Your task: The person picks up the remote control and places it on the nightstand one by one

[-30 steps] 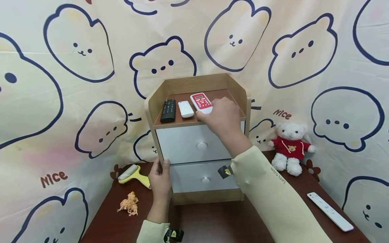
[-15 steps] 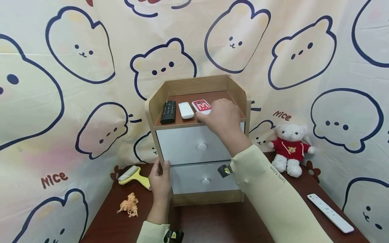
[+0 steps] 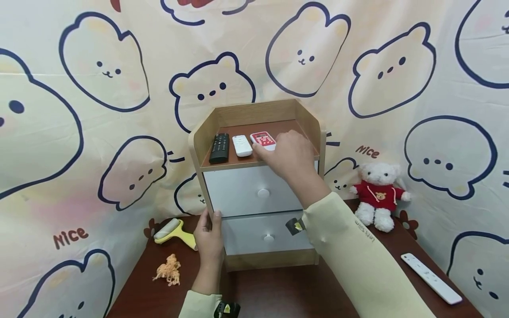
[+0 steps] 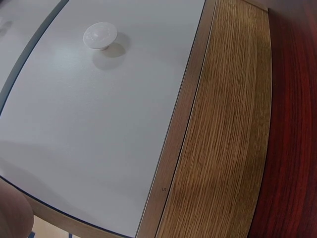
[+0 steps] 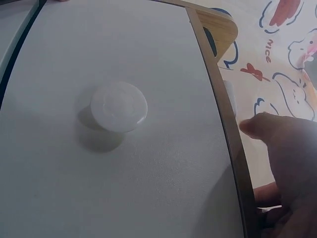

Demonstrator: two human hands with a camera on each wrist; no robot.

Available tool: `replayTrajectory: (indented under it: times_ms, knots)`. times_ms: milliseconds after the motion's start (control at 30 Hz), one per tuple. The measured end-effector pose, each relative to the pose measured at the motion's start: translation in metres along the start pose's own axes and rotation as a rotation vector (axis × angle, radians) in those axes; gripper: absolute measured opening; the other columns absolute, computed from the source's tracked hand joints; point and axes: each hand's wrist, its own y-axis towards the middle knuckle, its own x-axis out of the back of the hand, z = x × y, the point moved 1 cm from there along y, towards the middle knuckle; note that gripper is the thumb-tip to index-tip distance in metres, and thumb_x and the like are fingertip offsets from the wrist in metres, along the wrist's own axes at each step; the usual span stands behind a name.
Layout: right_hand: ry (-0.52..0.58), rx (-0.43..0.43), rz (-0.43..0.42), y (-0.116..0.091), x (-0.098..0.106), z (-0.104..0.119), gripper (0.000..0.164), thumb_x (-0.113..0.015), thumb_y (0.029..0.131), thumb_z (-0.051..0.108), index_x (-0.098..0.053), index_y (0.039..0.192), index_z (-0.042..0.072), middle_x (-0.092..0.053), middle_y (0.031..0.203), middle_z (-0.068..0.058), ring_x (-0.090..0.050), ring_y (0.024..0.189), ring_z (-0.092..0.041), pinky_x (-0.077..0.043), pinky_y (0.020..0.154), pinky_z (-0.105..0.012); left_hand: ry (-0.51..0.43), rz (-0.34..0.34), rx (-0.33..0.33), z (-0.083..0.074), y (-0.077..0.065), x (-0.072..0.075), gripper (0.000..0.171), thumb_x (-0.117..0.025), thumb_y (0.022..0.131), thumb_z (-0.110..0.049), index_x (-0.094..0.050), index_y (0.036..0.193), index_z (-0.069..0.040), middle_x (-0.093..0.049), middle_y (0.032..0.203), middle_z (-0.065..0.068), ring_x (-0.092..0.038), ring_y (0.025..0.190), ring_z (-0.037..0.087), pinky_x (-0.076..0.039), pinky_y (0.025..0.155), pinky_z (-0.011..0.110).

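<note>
A small wooden cabinet [image 3: 274, 259] with pale drawers stands on the dark red table. On its top shelf, my right hand [image 3: 292, 154] holds a red-and-white remote control [image 3: 263, 139] with a small screen, thumb at its near left and fingers hidden behind the hand. Left of it lie a white remote control [image 3: 241, 146] and a black remote control [image 3: 219, 149]. My left hand [image 3: 209, 243] rests against the cabinet's left side, its thumb by the front edge. Round white knobs mark the upper drawer [image 3: 238, 192] and lower drawer [image 3: 242, 236]; both drawers are pushed in.
Left on the table lie a yellow-handled lint roller [image 3: 176, 234] and a clump of orange yarn [image 3: 169, 270]. To the right sit a white teddy bear [image 3: 381, 194] in a red hoodie and a long white remote control [image 3: 431, 278]. A bear-printed curtain [image 3: 127, 168] hangs behind.
The red-and-white remote control has tipped down flatter onto the shelf under my right hand. My left hand stays against the cabinet, and the view has shifted slightly.
</note>
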Motion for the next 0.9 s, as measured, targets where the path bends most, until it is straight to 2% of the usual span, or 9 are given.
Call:
replayTrajectory:
  times_ms: [133, 200, 267, 400, 500, 600, 667, 767, 900]
  knots:
    - [0.154, 0.071, -0.073, -0.015, -0.003, -0.007, 0.068, -0.059, 0.102, 0.062, -0.071, 0.137, 0.005, -0.073, 0.122, -0.013, -0.063, 0.108, -0.027, -0.057, 0.087, -0.044, 0.003, -0.002, 0.019, 0.002, -0.001, 0.002, 0.041, -0.069, 0.110, -0.024, -0.068, 0.147, -0.007, -0.070, 0.140, 0.010, -0.062, 0.125, 0.008, -0.050, 0.096, 0.014]
    - [0.268, 0.147, -0.164, -0.029, -0.010, -0.014, 0.062, -0.063, 0.103, 0.051, -0.067, 0.141, 0.002, -0.070, 0.127, -0.014, -0.062, 0.115, -0.028, -0.054, 0.097, -0.047, 0.002, -0.001, 0.024, 0.003, 0.000, 0.002, 0.042, -0.069, 0.110, -0.024, -0.067, 0.148, -0.007, -0.070, 0.140, 0.009, -0.062, 0.125, 0.009, -0.050, 0.097, 0.014]
    - [0.382, 0.264, -0.298, -0.046, -0.022, -0.024, 0.055, -0.066, 0.103, 0.039, -0.066, 0.141, 0.000, -0.070, 0.129, -0.016, -0.061, 0.120, -0.031, -0.052, 0.104, -0.049, 0.006, -0.002, 0.022, 0.002, 0.000, 0.002, 0.042, -0.069, 0.110, -0.024, -0.067, 0.148, -0.007, -0.070, 0.139, 0.009, -0.062, 0.124, 0.008, -0.050, 0.096, 0.014]
    - [0.502, 0.545, -0.551, -0.091, -0.060, -0.049, 0.040, -0.065, 0.101, 0.026, -0.068, 0.128, -0.003, -0.072, 0.120, -0.017, -0.065, 0.112, -0.034, -0.054, 0.097, -0.049, 0.002, 0.002, 0.019, 0.001, 0.000, 0.000, 0.043, -0.069, 0.110, -0.024, -0.067, 0.148, -0.006, -0.070, 0.137, 0.009, -0.062, 0.121, 0.010, -0.050, 0.095, 0.016]
    - [0.533, 0.655, -0.590, -0.129, -0.096, -0.071, 0.033, -0.062, 0.103, 0.024, -0.071, 0.118, -0.003, -0.073, 0.110, -0.014, -0.067, 0.103, -0.030, -0.056, 0.090, -0.043, 0.003, 0.005, 0.029, 0.002, 0.000, 0.001, 0.043, -0.069, 0.110, -0.025, -0.067, 0.148, -0.008, -0.070, 0.139, 0.008, -0.062, 0.122, 0.011, -0.051, 0.095, 0.016]
    - [0.540, 0.616, -0.499, -0.167, -0.134, -0.096, 0.025, -0.067, 0.100, 0.019, -0.073, 0.116, 0.001, -0.073, 0.108, -0.007, -0.067, 0.099, -0.023, -0.056, 0.087, -0.038, 0.011, 0.007, 0.032, 0.002, -0.001, 0.002, 0.043, -0.069, 0.110, -0.026, -0.067, 0.149, -0.009, -0.069, 0.141, 0.008, -0.062, 0.125, 0.010, -0.051, 0.097, 0.015]
    - [0.522, 0.520, -0.380, -0.191, -0.157, -0.116, 0.025, -0.074, 0.098, 0.017, -0.073, 0.121, 0.007, -0.072, 0.112, 0.001, -0.066, 0.102, -0.016, -0.057, 0.087, -0.035, 0.012, 0.007, 0.028, 0.002, 0.000, 0.002, 0.043, -0.069, 0.110, -0.026, -0.066, 0.149, -0.008, -0.069, 0.142, 0.009, -0.062, 0.126, 0.009, -0.051, 0.098, 0.015]
    - [0.452, 0.363, -0.241, -0.220, -0.185, -0.150, 0.034, -0.086, 0.092, 0.016, -0.073, 0.124, 0.016, -0.070, 0.116, 0.011, -0.065, 0.106, -0.008, -0.059, 0.087, -0.034, -0.004, 0.008, 0.019, 0.002, 0.000, 0.002, 0.043, -0.068, 0.110, -0.024, -0.066, 0.149, -0.007, -0.069, 0.141, 0.011, -0.063, 0.125, 0.009, -0.051, 0.097, 0.015]
    - [0.328, 0.257, -0.210, -0.244, -0.203, -0.203, 0.042, -0.096, 0.082, 0.017, -0.075, 0.118, 0.016, -0.071, 0.114, 0.010, -0.069, 0.105, -0.011, -0.061, 0.085, -0.039, -0.024, 0.012, 0.011, 0.002, 0.001, 0.001, 0.042, -0.069, 0.110, -0.021, -0.066, 0.149, -0.005, -0.070, 0.137, 0.008, -0.063, 0.123, 0.009, -0.051, 0.097, 0.016]
